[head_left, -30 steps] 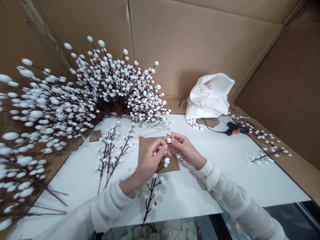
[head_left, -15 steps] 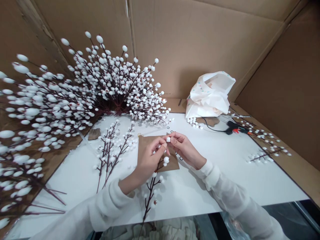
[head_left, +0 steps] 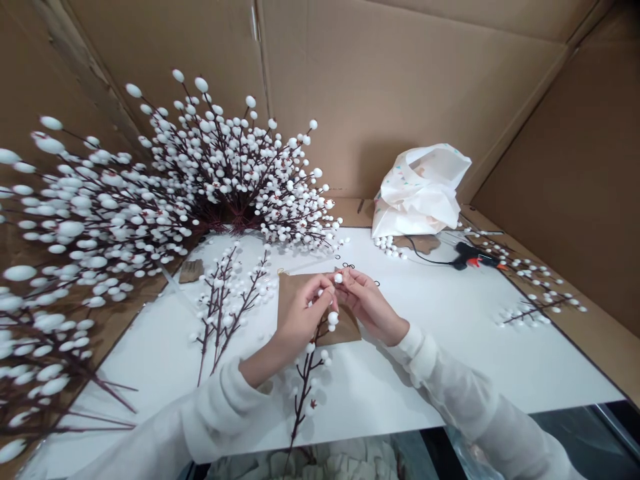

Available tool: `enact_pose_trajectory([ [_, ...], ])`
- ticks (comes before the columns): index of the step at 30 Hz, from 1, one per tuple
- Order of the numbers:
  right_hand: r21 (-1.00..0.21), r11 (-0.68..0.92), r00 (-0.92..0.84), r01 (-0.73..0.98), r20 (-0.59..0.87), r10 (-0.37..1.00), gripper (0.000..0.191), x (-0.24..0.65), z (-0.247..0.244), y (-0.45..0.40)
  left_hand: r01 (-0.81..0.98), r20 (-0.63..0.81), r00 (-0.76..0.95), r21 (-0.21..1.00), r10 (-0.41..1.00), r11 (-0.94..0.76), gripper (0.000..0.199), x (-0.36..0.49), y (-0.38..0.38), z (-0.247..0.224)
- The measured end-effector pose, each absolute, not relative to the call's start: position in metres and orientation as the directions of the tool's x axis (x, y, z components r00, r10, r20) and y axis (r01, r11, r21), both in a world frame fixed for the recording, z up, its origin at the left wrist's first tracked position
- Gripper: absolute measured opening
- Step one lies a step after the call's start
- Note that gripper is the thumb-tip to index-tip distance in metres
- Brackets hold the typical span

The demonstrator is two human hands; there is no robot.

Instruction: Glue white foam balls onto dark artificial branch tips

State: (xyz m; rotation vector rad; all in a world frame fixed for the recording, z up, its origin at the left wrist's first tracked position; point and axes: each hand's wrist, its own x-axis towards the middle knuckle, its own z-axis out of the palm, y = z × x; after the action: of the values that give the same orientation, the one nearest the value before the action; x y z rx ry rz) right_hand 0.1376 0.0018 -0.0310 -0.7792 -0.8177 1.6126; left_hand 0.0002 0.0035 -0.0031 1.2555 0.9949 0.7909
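My left hand (head_left: pixel 306 312) is closed around the upper part of an artificial berry branch (head_left: pixel 303 393), whose dark brown stem slants down toward the table's front edge. Several white berries sit along the twigs, and one tip near the bottom shows only a reddish-brown cap. With thumb and fingertips my right hand (head_left: pixel 373 303) pinches a white berry (head_left: pixel 339 278) close to the left fingertips. Whether that berry is joined to the branch is hidden by the fingers. Beneath both hands lies a brown paper sheet (head_left: pixel 287 300) on the white tabletop.
A large mass of white-berry stems (head_left: pixel 235 153) fills the back left. Loose branches (head_left: pixel 220 307) lie left of the paper. At the back right are a white plastic bag (head_left: pixel 420 193), loose white berries (head_left: pixel 387 245), a black glue gun (head_left: pixel 470 255) and more berry sprigs (head_left: pixel 537 308). Cardboard walls surround the table.
Both hands keep nearly the same pinch, with the right hand shifted very slightly left and its wrist lower. The whole view has tilted a little; the branch stays in the left hand.
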Motion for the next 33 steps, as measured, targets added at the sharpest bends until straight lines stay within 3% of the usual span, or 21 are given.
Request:
enact_pose_trajectory([
  [9,-0.846,-0.133,-0.118,-0.516,-0.083,0.99,0.031,0.14,-0.019,-0.002,0.02,-0.198,0.434,0.977,0.879,0.21,0.024,0.001,0.0,-0.003],
  [18,-0.736,-0.227,-0.15,-0.638,-0.17,0.974,0.024,0.14,-0.019,0.0,0.025,-0.102,0.421,0.995,0.901,0.101,0.026,-0.003,0.007,-0.001],
  [33,-0.79,-0.244,-0.159,-0.563,-0.187,0.97,0.022,0.141,-0.017,-0.002,0.011,-0.136,0.459,0.989,0.878,0.147,0.022,0.0,0.006,0.002],
])
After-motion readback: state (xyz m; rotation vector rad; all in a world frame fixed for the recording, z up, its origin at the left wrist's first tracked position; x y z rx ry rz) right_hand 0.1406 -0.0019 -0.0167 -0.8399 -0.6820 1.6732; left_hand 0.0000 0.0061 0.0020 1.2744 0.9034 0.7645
